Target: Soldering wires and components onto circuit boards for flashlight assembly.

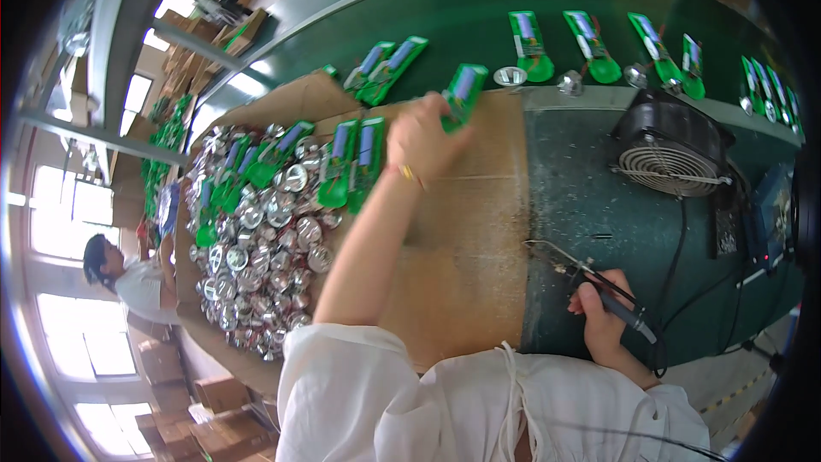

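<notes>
My left hand point(421, 141) reaches forward over the cardboard sheet point(462, 265). Its fingers are closed on the near end of a green plastic housing point(467, 85) that carries a blue-violet cylindrical cell. Low on the right, my right hand point(601, 316) grips the dark handle of a soldering iron point(629, 316); a thin bent metal tube runs along it and points left, above the green bench mat. Left of my left forearm, similar green housings point(366, 154) lie at the edge of a heap of shiny round reflector cups point(256, 231).
A black fan point(671, 145) with a wire grille stands at the right, beside a blue powered unit point(774, 214) and cables. Several green housings with reflectors point(590, 47) line the far strip. At the left, a metal frame post point(111, 51) rises, and another person point(141, 278) sits beyond.
</notes>
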The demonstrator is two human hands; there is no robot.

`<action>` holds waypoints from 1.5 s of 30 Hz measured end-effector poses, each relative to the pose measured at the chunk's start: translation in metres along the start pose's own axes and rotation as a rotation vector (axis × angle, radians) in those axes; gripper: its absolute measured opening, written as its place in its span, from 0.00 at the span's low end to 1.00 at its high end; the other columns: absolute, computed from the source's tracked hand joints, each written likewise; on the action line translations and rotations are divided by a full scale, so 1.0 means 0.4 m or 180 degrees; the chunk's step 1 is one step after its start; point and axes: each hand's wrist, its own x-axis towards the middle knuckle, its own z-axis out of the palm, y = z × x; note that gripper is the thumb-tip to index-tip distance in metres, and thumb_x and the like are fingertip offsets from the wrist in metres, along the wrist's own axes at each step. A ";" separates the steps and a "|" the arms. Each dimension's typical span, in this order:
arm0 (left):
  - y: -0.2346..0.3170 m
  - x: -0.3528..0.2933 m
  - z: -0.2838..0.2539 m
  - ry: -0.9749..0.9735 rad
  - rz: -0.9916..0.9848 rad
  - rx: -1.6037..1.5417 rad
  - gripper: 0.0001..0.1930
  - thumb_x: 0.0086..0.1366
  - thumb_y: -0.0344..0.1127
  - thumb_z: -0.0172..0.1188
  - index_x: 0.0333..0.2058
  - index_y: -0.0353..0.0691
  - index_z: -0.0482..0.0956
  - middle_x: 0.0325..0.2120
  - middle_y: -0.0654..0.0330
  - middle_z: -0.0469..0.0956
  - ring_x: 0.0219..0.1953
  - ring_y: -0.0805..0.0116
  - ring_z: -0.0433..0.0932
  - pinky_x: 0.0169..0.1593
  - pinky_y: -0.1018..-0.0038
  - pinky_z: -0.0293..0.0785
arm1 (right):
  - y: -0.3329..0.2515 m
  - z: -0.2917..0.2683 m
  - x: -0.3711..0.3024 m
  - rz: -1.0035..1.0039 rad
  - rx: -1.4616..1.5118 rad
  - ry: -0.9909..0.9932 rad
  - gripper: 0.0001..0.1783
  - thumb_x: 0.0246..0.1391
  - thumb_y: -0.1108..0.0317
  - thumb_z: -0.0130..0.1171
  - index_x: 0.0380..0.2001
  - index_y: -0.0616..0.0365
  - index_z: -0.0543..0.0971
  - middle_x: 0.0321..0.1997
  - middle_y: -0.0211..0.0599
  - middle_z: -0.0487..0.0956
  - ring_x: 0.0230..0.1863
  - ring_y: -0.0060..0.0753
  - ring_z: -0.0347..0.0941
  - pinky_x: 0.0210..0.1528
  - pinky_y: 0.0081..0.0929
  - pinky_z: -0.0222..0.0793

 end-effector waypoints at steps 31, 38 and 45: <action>-0.313 -0.447 -0.098 0.1916 -0.1169 0.2120 0.10 0.49 0.40 0.63 0.29 0.47 0.75 0.26 0.66 0.72 0.34 0.64 0.70 0.41 0.64 0.61 | 0.024 0.023 -0.001 -0.0733 -0.0332 -0.0053 0.08 0.52 0.69 0.54 0.31 0.63 0.69 0.19 0.34 0.73 0.17 0.19 0.68 0.20 0.14 0.62; -0.198 -0.525 -0.103 0.2137 -0.0548 0.1358 0.03 0.53 0.35 0.60 0.26 0.46 0.77 0.19 0.66 0.73 0.27 0.66 0.71 0.36 0.68 0.62 | 0.031 0.014 -0.005 -0.0705 -0.0331 0.0050 0.08 0.52 0.69 0.55 0.30 0.63 0.69 0.19 0.35 0.73 0.17 0.19 0.68 0.20 0.14 0.63; -0.115 -0.656 -0.048 0.1373 0.0185 0.1047 0.15 0.46 0.36 0.67 0.34 0.44 0.75 0.22 0.66 0.72 0.28 0.68 0.72 0.37 0.71 0.63 | 0.020 0.025 0.003 -0.0781 -0.0302 -0.0088 0.09 0.52 0.69 0.55 0.31 0.63 0.69 0.19 0.35 0.73 0.18 0.19 0.68 0.21 0.13 0.63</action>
